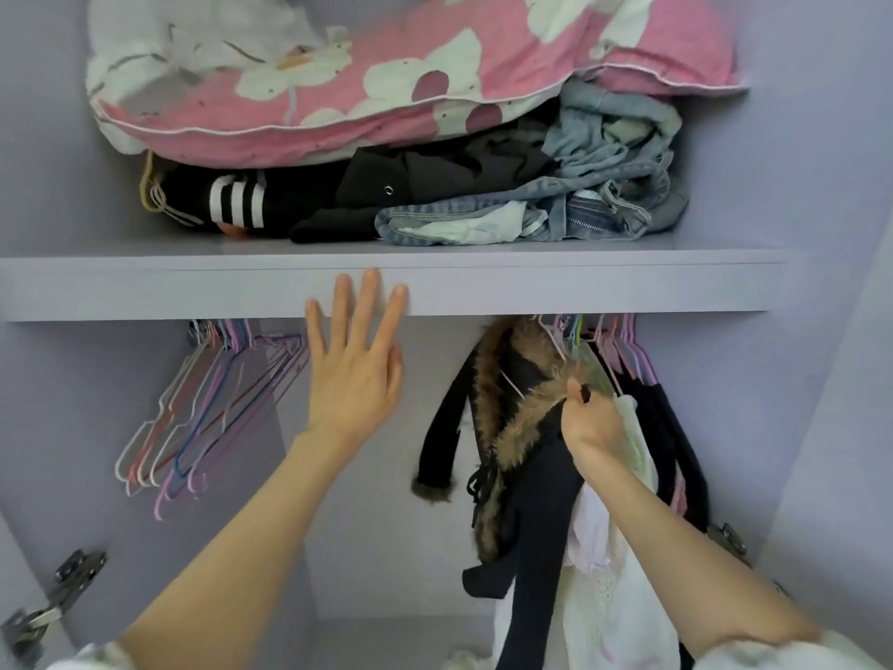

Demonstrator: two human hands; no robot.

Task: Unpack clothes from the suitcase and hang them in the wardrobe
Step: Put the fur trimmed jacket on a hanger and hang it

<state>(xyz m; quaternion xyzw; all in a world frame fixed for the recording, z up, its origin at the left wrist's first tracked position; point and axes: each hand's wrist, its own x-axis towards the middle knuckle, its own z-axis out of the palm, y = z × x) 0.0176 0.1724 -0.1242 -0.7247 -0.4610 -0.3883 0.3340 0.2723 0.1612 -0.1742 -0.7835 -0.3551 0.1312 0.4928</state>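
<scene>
The person stands at the open wardrobe (821, 137), and both arms reach up into it. The right hand (592, 423) is curled tight, pinching the shoulder of a dark coat with a fur collar (526, 427). The coat hangs long and straight down, right under that hand, with one sleeve sticking out to the left. Its hook goes up under the shelf (193, 287), so I cannot see it sit on the rail. I think the coat is being settled into its place among the hung clothes.

Just beside the coat, on the right, a white lacy garment (599, 573) hangs down too, touching the right wrist. More dark clothes on pink hangers (628, 350) hang past it.

The left hand (355, 374) is flat, with its fingers straight and spread apart. The fingertips (369, 282) touch the front edge of the shelf. It holds nothing.

A bunch of bare hangers (193, 413) (pink, purple, white, one blue) hangs to the left of that hand and slants down and away. The left hand is much nearer to them than the right one. So if another hanger is wanted next, the left hand would be the one to reach sideways for it.

On the shelf lie a pink flowered quilt (386, 89), a black garment with white stripes (237, 200) and crumpled jeans (580, 205).

I see no words or labels to read. The suitcase is not in sight.
</scene>
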